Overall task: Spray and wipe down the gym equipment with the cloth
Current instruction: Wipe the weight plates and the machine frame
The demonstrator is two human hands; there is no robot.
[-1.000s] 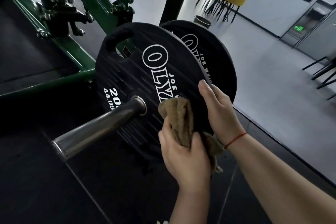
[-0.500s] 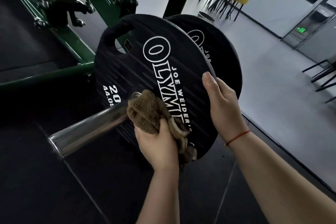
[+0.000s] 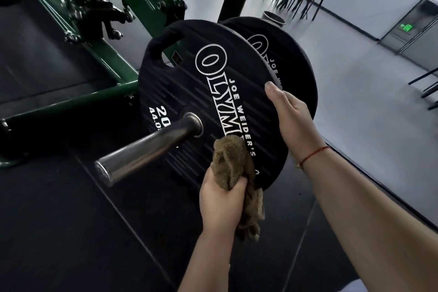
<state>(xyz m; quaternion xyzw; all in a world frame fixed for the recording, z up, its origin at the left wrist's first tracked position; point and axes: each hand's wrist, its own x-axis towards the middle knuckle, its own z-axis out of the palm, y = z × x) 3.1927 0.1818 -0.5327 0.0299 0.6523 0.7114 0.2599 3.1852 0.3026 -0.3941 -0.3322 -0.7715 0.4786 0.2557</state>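
Mid-wipe: left hand [image 3: 222, 199] clenches crumpled brown cloth [image 3: 231, 161] against black round weight plate [image 3: 189, 83], right hand [image 3: 294, 121] curls round its rim. Next, probably sweep the unwiped face.

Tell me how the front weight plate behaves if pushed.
Probably heavy: the front plate is marked 20 and looks thick. Threaded on the steel bar, it would likely spin or slide along it rather than tip. The right hand gripping its rim hints it turns freely while the left hand holds the cloth to it.
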